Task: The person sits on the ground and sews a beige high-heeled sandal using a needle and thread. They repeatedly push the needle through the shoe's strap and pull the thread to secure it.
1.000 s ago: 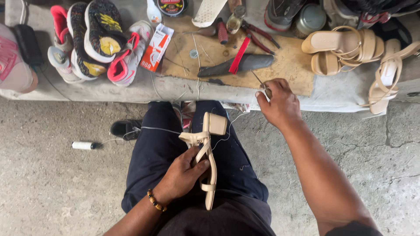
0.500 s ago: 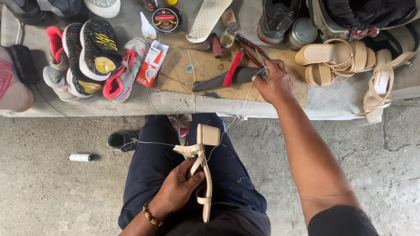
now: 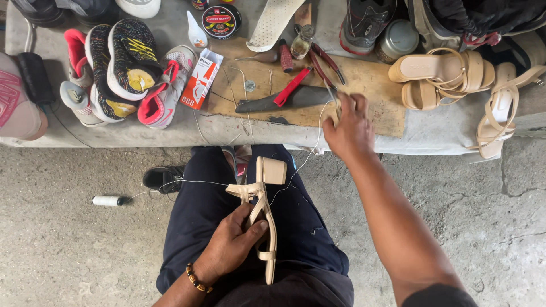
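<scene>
My left hand (image 3: 234,243) grips a beige block-heel sandal (image 3: 263,211) over my lap, heel end pointing away from me. A thin white thread (image 3: 296,170) runs from the sandal up to my right hand (image 3: 348,129), which reaches over the wooden board (image 3: 372,85) on the bench with its fingers pinched on a thin metal needle tool (image 3: 331,94). Just ahead of that hand lie a dark knife blade (image 3: 287,102), a red-handled tool (image 3: 292,86) and red-handled pliers (image 3: 327,61). More thread leads left to a white spool (image 3: 107,200) on the floor.
The bench holds several sneakers (image 3: 116,71) at the left, an orange-and-white box (image 3: 200,78), a round tin (image 3: 221,21), a glue bottle (image 3: 197,35), a white insole (image 3: 272,23) and beige sandals (image 3: 449,77) at the right. A black shoe (image 3: 162,179) sits on the concrete floor.
My right hand has moved forward from the bench edge onto the wooden board, drawing the thread out. The sandal has stayed in my left hand over my lap.
</scene>
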